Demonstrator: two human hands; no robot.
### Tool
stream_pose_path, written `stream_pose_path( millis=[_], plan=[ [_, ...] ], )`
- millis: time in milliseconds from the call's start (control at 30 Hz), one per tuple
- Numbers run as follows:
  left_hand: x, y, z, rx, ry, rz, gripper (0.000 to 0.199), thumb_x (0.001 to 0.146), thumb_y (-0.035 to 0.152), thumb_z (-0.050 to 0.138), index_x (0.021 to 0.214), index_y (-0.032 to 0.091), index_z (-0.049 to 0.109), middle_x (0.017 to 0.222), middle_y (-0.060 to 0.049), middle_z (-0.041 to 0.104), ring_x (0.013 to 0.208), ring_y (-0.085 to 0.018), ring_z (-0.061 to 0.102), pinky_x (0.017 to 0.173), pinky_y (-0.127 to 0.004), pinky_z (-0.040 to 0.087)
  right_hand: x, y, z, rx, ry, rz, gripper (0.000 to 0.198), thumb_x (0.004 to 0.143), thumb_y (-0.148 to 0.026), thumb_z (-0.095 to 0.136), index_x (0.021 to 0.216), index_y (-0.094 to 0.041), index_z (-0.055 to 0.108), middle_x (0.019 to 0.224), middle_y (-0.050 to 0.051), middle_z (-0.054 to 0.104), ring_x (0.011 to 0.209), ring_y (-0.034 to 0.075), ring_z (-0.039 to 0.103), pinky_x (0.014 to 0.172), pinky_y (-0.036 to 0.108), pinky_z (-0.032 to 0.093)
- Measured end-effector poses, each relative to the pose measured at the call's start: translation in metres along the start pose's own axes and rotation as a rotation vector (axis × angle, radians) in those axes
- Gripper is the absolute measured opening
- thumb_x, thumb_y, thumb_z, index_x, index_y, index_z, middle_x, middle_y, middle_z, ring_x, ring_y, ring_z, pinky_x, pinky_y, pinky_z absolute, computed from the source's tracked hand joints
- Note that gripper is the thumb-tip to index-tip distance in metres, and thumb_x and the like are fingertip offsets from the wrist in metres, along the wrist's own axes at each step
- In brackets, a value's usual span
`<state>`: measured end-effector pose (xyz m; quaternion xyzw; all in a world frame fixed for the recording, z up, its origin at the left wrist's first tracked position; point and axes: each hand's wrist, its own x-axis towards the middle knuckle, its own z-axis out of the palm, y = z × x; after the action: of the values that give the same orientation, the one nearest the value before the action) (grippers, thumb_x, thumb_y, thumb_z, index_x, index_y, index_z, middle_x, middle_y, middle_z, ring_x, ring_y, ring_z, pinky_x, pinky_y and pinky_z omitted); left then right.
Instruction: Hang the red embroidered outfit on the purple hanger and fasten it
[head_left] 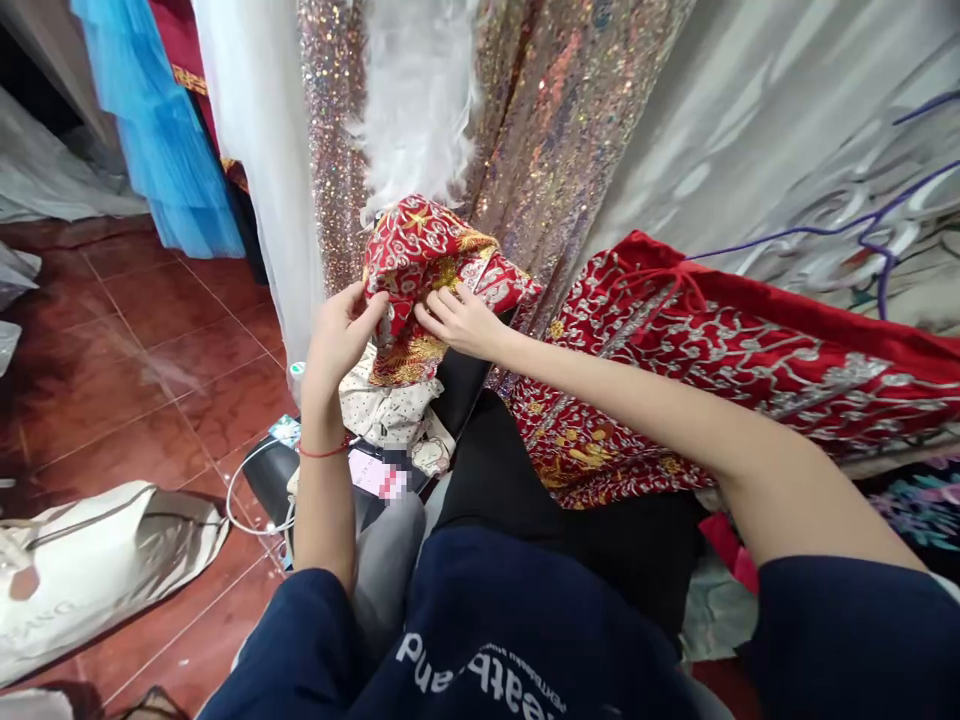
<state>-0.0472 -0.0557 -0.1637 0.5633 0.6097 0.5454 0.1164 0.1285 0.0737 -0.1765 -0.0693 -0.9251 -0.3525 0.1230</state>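
Observation:
A red embroidered garment (pixel 420 240), worked in silver and gold, is bunched up in front of me over a pale dotted cloth. My left hand (pixel 341 325) pinches its left edge between thumb and fingers. On its right side, my right hand (pixel 457 318) grips a fold with bent fingers; the fingertips are partly hidden in the fabric. A larger matching red skirt-like piece (pixel 720 350) with silver vine embroidery and a red tie hangs or lies to my right, beneath my right arm.
Below the garment are the dotted cloth (pixel 386 410) and a lit phone (pixel 367 472) by my knee. A white cable (pixel 231 490) loops at the left. A cream bag (pixel 112 560) lies on red floor tiles (pixel 142 390). Sequined curtains (pixel 562 150) and a purple cord (pixel 795 228) are beyond.

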Motion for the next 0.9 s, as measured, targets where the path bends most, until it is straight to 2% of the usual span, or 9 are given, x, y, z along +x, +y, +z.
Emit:
stream_pose_path(
  millis=[133, 267, 367, 433, 567, 633, 733, 833, 900],
  plan=[
    [-0.002, -0.009, -0.015, -0.164, 0.012, 0.033, 0.037, 0.085, 0.056, 0.062, 0.079, 0.019, 0.061, 0.077, -0.002, 0.062, 0.076, -0.015, 0.058, 0.070, -0.025, 0.048, 0.011, -0.003, 0.001, 0.047, 0.015, 0.019, 0.041, 0.096, -0.006, 0.031, 0.128, -0.004, 0.055, 0.126, 0.025, 0.064, 0.110, 0.032, 0.060, 0.089, 0.052, 0.046],
    [-0.001, -0.009, -0.006, -0.226, 0.133, 0.016, 0.042, 0.087, 0.058, 0.062, 0.070, 0.020, 0.057, 0.067, -0.001, 0.053, 0.071, -0.015, 0.058, 0.065, -0.026, 0.050, 0.010, -0.015, -0.017, 0.052, 0.030, -0.044, 0.042, 0.092, -0.011, 0.041, 0.133, -0.005, 0.051, 0.134, 0.025, 0.059, 0.116, 0.034, 0.057, 0.092, 0.053, 0.045],
    [-0.006, 0.007, 0.001, -0.283, 0.172, 0.054, 0.044, 0.093, 0.061, 0.053, 0.077, 0.020, 0.060, 0.074, -0.003, 0.056, 0.080, -0.018, 0.063, 0.073, -0.031, 0.054, 0.010, -0.016, -0.031, 0.113, 0.019, -0.115, 0.038, 0.097, -0.014, 0.036, 0.130, -0.009, 0.055, 0.129, 0.022, 0.062, 0.113, 0.032, 0.058, 0.089, 0.050, 0.045],
    [-0.012, 0.018, 0.000, -0.306, 0.132, 0.089, 0.044, 0.093, 0.063, 0.052, 0.086, 0.021, 0.064, 0.083, -0.004, 0.061, 0.090, -0.020, 0.066, 0.083, -0.035, 0.056, 0.015, -0.008, -0.038, 0.160, 0.028, -0.109, 0.038, 0.100, -0.016, 0.031, 0.128, -0.012, 0.057, 0.123, 0.018, 0.064, 0.109, 0.029, 0.060, 0.088, 0.048, 0.045],
    [-0.020, 0.022, -0.014, -0.241, -0.061, 0.106, 0.055, 0.080, 0.062, 0.071, 0.120, 0.026, 0.062, 0.110, -0.005, 0.066, 0.115, -0.027, 0.063, 0.100, -0.042, 0.052, 0.028, 0.021, -0.054, 0.224, 0.127, 0.045, 0.039, 0.101, -0.017, 0.028, 0.131, -0.014, 0.053, 0.113, 0.012, 0.066, 0.103, 0.025, 0.062, 0.087, 0.044, 0.046],
    [-0.019, 0.015, -0.018, -0.138, -0.037, 0.067, 0.070, 0.070, 0.054, 0.083, 0.128, 0.026, 0.057, 0.120, -0.007, 0.065, 0.121, -0.029, 0.060, 0.105, -0.044, 0.050, 0.033, 0.033, -0.066, 0.247, 0.167, 0.125, 0.040, 0.099, -0.015, 0.029, 0.134, -0.014, 0.050, 0.112, 0.010, 0.065, 0.101, 0.024, 0.064, 0.086, 0.040, 0.047],
    [-0.012, 0.006, -0.011, -0.027, 0.106, -0.025, 0.061, 0.068, 0.049, 0.084, 0.119, 0.023, 0.061, 0.118, -0.010, 0.067, 0.117, -0.027, 0.062, 0.104, -0.042, 0.051, 0.038, 0.042, -0.086, 0.266, 0.129, 0.253, 0.043, 0.093, -0.014, 0.038, 0.135, -0.016, 0.048, 0.117, 0.011, 0.066, 0.097, 0.025, 0.067, 0.083, 0.037, 0.049],
    [-0.007, 0.005, 0.010, -0.086, 0.054, -0.110, 0.043, 0.083, 0.057, 0.068, 0.102, 0.019, 0.065, 0.102, -0.010, 0.072, 0.105, -0.023, 0.067, 0.097, -0.037, 0.054, 0.039, 0.041, -0.103, 0.312, 0.045, 0.366, 0.046, 0.089, -0.012, 0.043, 0.134, -0.019, 0.048, 0.122, 0.012, 0.067, 0.104, 0.029, 0.067, 0.083, 0.037, 0.050],
    [-0.005, 0.006, 0.026, -0.139, 0.027, -0.118, 0.048, 0.091, 0.063, 0.054, 0.101, 0.018, 0.066, 0.098, -0.010, 0.072, 0.103, -0.024, 0.068, 0.094, -0.038, 0.055, 0.037, 0.036, -0.113, 0.354, -0.004, 0.369, 0.045, 0.091, -0.013, 0.043, 0.135, -0.020, 0.048, 0.125, 0.011, 0.067, 0.112, 0.031, 0.065, 0.085, 0.037, 0.049]
  ],
)
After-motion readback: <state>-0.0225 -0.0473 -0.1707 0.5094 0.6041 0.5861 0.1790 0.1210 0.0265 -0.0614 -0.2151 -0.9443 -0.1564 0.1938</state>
